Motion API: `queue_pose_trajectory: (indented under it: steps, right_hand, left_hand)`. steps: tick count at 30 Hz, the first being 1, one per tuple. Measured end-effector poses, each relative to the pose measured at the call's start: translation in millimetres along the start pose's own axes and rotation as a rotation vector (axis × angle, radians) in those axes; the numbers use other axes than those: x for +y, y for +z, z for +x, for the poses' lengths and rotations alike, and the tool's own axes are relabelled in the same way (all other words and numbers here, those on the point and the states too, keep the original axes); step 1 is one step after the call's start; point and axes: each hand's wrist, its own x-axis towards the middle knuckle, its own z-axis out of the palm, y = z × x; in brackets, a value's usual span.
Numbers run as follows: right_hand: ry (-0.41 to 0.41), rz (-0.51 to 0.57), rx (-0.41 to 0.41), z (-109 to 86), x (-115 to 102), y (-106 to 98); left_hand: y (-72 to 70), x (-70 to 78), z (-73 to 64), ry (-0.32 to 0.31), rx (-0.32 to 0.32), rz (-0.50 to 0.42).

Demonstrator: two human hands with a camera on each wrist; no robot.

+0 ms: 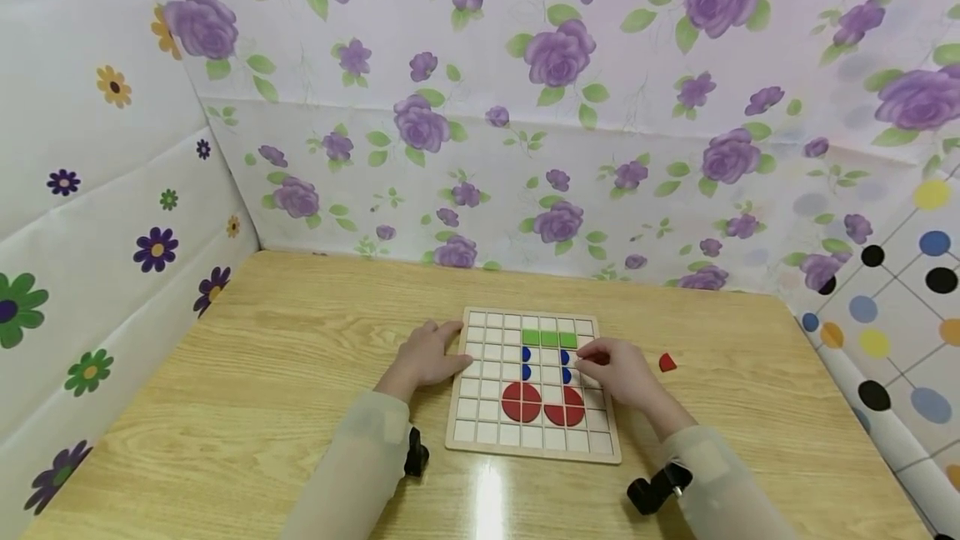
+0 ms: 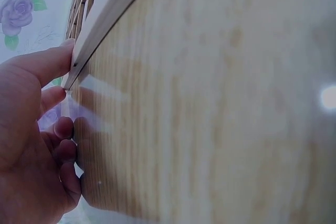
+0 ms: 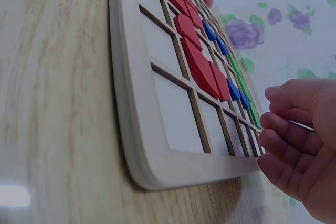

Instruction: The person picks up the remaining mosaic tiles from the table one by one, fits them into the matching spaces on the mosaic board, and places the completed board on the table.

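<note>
A square wooden grid board [image 1: 534,454] lies flat on the table, its cells white. Green squares [image 1: 549,339] form a row near its top, with blue half-round pieces [image 1: 527,372] in two columns below. Lower down, red quarter-circle pieces [image 1: 521,402] make one full disc and, to its right, a disc whose upper left cell shows white. My left hand [image 1: 425,357] rests at the board's left edge, thumb touching the rim. Over the right side, beside the right blue column, my right hand [image 1: 622,369] hovers; in the right wrist view its thumb and fingers are apart, holding nothing visible.
One loose red quarter-circle piece [image 1: 667,362] lies on the wooden table [image 1: 262,373] to the right of my right hand. A flowered cloth [image 1: 480,148] hangs behind the table, with patterned cloths along both sides. Black wrist cameras [image 1: 654,490] sit on both forearms.
</note>
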Motion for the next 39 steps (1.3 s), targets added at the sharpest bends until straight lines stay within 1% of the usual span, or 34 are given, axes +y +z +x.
queue_pose_trajectory:
  steps: [7,14,21,24,34,39]
  right_hand:
    - [0.009,-0.024,0.019,-3.3,8,-5]
    - [0.036,-0.019,0.026,-6.5,15,-9]
    - [0.019,-0.031,0.037,-9.0,23,-16]
    - [0.023,-0.044,0.040,-10.6,26,-18]
    - [0.073,-0.019,0.048,-14.9,29,-29]
    - [0.054,-0.052,0.070,-15.8,36,-35]
  left_hand:
    - [1.7,-0.4,-1.8,-0.002,0.007,0.000]
    - [4.5,-0.2,-1.1,-0.009,0.005,0.002]
    - [6.8,-0.6,-0.7,-0.001,0.013,0.002]
    - [6.5,-0.7,-0.4,0.007,0.019,0.010]
    - [3.6,-0.2,-0.1,0.011,0.024,0.002]
    - [2.5,-0.1,-0.8,0.007,0.021,-0.003]
